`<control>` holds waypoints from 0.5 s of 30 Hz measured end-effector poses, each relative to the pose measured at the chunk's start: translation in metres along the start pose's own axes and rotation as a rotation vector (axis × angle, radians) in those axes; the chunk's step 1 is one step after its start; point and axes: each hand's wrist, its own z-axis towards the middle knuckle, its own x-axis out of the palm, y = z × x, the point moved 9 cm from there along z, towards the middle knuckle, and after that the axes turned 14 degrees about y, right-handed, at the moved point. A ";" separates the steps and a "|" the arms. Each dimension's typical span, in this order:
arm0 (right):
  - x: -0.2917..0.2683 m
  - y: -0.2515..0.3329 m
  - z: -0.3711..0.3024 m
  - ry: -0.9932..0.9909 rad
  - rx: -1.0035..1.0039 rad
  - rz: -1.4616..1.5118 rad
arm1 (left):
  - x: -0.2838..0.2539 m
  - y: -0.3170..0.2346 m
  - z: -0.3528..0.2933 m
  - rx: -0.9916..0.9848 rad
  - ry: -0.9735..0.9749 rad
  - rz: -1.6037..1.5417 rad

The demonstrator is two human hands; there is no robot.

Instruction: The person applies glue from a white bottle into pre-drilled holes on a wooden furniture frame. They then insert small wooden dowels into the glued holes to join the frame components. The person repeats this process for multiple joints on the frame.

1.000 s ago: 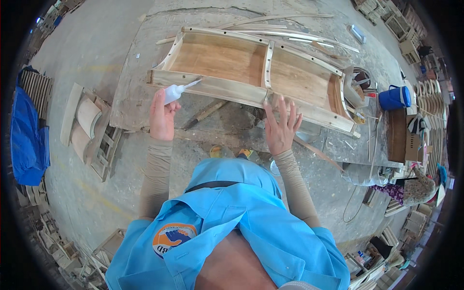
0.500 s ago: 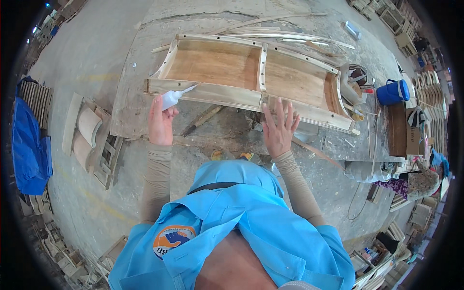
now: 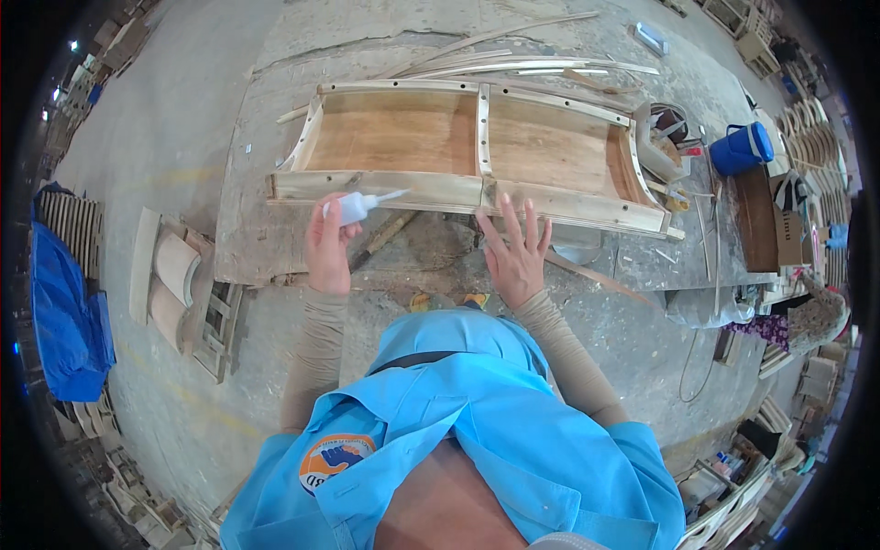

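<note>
Head view: the left hand (image 3: 328, 258), left of centre, is gripping a white nozzle bottle (image 3: 352, 209), angled toward the two-bay wooden frame (image 3: 483, 145) at upper centre, which the right hand (image 3: 518, 260), splayed and empty, is apparently steadying.

L hand (image 3: 327, 255) curled in grip, R hand (image 3: 517, 262) splayed, palm dn

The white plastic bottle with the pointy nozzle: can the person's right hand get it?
Likely yes. The right hand, fingers spread at the pale wooden frame, looks empty, and nothing seems to block its way to the bottle, which the left hand holds.
</note>
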 end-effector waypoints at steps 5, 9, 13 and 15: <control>-0.005 -0.004 0.000 -0.015 0.025 0.020 | 0.025 0.004 0.002 -0.006 0.060 0.108; -0.005 -0.002 0.006 -0.012 0.038 0.042 | 0.046 0.006 0.003 -0.004 0.100 0.181; -0.005 0.003 -0.003 -0.023 0.000 0.060 | 0.059 0.006 0.006 -0.030 0.139 0.226; -0.008 -0.002 -0.005 -0.038 0.020 0.073 | 0.062 0.009 0.008 -0.041 0.157 0.224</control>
